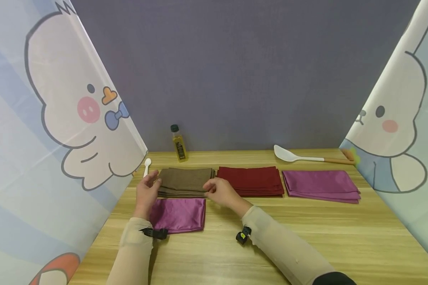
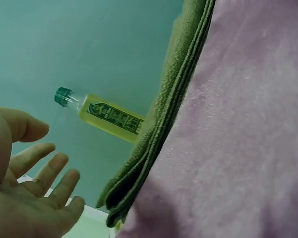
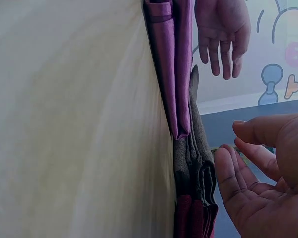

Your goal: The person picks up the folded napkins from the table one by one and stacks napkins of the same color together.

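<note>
My left hand (image 1: 147, 194) hovers at the left end of a folded brown cloth (image 1: 187, 180), fingers loosely bent and holding nothing. At the cloth's right end is my right hand (image 1: 222, 192), its thumb and fingers apart with nothing between them in the right wrist view. Just in front of the brown cloth lies a folded shiny purple cloth (image 1: 180, 215), its left part overlapped by my left hand and wrist. To the right, a stacked dark red cloth (image 1: 251, 181) sits beside the brown one, partly behind my right hand. The left wrist view shows the brown cloth's layered edge (image 2: 174, 84).
Behind the brown cloth stands a small bottle of yellow oil (image 1: 179, 146). A white spoon (image 1: 147, 165) lies at the left edge. Another purple cloth (image 1: 319, 184) is at right, with a white ladle with a wooden handle (image 1: 289, 155) behind it. Printed panels (image 1: 378, 130) flank the table.
</note>
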`<state>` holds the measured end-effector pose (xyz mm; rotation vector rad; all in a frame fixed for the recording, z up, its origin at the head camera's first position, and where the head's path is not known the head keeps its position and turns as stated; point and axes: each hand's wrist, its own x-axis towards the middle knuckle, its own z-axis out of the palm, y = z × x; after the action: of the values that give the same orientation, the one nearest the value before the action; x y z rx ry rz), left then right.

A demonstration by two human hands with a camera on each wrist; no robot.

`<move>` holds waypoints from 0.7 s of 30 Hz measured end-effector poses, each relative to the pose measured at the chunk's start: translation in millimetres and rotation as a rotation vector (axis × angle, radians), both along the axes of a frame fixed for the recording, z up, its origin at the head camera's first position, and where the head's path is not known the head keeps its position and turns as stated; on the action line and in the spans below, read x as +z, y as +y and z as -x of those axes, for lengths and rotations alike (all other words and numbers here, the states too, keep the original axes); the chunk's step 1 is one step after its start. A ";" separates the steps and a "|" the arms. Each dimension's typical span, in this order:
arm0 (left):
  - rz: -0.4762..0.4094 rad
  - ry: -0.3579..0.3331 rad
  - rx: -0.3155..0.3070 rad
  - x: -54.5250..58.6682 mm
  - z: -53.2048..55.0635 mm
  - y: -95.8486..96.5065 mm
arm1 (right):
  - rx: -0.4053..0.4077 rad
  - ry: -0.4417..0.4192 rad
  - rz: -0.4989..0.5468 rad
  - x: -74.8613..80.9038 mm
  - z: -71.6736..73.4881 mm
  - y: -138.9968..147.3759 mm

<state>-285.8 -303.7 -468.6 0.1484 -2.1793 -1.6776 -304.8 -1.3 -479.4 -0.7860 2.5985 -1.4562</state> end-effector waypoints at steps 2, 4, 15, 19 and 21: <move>0.019 0.002 -0.020 1.7 -3.0 -0.3 | 0.006 -0.010 -0.006 -1.1 -1.4 -0.6; 0.050 0.002 -0.039 3.6 -6.3 -1.3 | 0.008 -0.019 -0.012 -2.3 -2.8 -1.3; 0.118 0.055 -0.263 -6.1 -21.4 -22.7 | 0.030 0.003 -0.039 -5.5 -9.5 -6.8; 0.125 0.073 -0.294 -12.7 -27.9 -36.7 | 0.055 0.000 -0.047 -3.7 -13.7 -9.9; 0.124 0.079 -0.292 -15.7 -29.3 -43.3 | 0.060 -0.001 -0.057 -3.6 -14.7 -11.0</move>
<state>-256.5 -347.0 -484.3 -0.2787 -2.3250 -1.6550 -290.1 -12.4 -483.0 -0.8487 2.5789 -1.3599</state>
